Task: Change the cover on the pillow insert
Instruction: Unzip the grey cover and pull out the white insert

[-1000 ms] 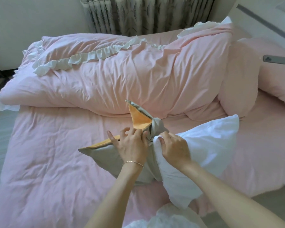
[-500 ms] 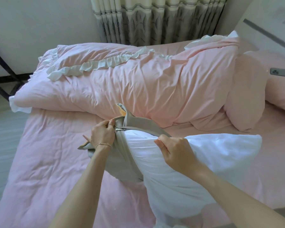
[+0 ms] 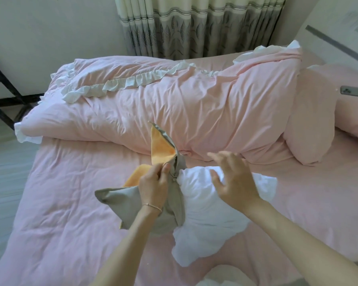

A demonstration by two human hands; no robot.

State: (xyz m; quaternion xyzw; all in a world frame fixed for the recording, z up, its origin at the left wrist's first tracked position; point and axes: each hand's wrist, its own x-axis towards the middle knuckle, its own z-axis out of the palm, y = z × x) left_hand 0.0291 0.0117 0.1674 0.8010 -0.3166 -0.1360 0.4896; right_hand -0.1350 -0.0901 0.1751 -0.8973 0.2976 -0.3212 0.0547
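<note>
Grey cover (image 3: 120, 196) with orange lining sits mid-bed on the pink duvet (image 3: 60, 223), bunched at the left end of the white pillow insert (image 3: 207, 215). Left hand (image 3: 153, 185) grip: fingers and thumb pinching the cover's opening edge, one flap standing upright. Right hand (image 3: 234, 178) grip: fingers spread, loose, over the insert's top; contact can't be confirmed. Folded pink comforter (image 3: 174, 104) lies behind. Phone (image 3: 354, 92) rests on a pink pillow (image 3: 310, 124), far right.
</note>
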